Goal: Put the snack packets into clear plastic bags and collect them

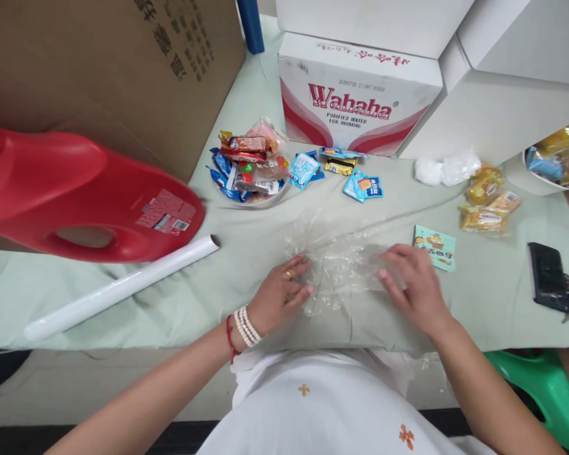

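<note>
A crumpled sheet of clear plastic film (341, 256) lies on the pale green cloth (246, 253) in front of me. My left hand (282, 294), with a ring and bead bracelets at the wrist, rests on the film's left edge with fingers stretched out. My right hand (415, 284) lies on the film's right edge, fingers slightly curled and blurred. A small teal snack packet (435, 247) sits just right of my right hand. A white roll (123, 285) lies to the left.
A bowl of snack packets (249, 167), loose blue packets (363, 186), a Wahaha carton (360, 101), yellow packets (488, 202) and a white bowl (545, 177) stand further back. A red jug (76, 189) and cardboard box (123, 63) are left; phone with keys (550, 278) right.
</note>
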The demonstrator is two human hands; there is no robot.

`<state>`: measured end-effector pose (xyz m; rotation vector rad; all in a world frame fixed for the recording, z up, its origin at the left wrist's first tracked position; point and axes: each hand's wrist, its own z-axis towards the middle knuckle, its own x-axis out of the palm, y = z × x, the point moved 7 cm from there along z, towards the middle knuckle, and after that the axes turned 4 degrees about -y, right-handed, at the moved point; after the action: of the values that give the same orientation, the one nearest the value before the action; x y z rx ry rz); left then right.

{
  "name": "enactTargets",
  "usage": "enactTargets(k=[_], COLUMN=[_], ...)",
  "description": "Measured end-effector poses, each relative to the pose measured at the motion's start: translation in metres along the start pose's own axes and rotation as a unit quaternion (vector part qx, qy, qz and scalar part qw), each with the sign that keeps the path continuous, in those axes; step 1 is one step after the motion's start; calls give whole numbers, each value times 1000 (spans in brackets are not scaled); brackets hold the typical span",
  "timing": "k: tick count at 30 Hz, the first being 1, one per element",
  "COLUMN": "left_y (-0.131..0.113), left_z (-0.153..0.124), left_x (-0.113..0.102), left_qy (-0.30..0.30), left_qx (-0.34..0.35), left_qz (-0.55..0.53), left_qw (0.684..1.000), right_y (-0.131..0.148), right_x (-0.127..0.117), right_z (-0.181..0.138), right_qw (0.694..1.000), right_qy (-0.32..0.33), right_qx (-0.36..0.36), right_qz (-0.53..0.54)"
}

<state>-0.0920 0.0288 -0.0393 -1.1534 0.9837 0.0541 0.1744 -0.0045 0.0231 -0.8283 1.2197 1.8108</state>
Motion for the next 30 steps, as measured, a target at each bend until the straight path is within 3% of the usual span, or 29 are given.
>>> enactTargets(k=[2, 4, 7, 9, 11, 14, 18, 21, 25, 30], left_y=[-2, 0, 5, 7, 8, 10, 15, 19, 16, 13], left_z=[-6, -12, -21, -25, -27, -27, -26, -25, -24, -24], left_x=[5, 5, 1, 0, 0, -1, -1, 2, 6, 5], left_qy=[2, -17, -31, -21, -15, -25, -58, -65, -56, -54], left_qx=[25, 32, 28, 33, 40, 42, 7, -18, -19, -26], left_qz=[57, 108, 158, 169, 173, 170, 138, 152, 186, 198], left_qw=[998, 993, 987, 985, 984, 984, 989, 986, 981, 978], right_y=[16, 12, -11, -21, -23, -23, -27, -43, -59, -64], right_x=[20, 32, 27, 15, 3, 1, 51, 95, 121, 101], right_z=[-15, -35, -54, -48, -20, 59, 178, 239, 266, 261], right_qw=[989, 975, 971, 969, 972, 986, 980, 964, 946, 953], right_qy=[121, 198, 228, 238, 227, 163, 137, 141, 178, 148], right_qx=[-85, -100, -70, -62, -52, -22, 16, 78, 112, 96], right_qz=[2, 0, 12, 31, 37, -22, -146, -213, -245, -244])
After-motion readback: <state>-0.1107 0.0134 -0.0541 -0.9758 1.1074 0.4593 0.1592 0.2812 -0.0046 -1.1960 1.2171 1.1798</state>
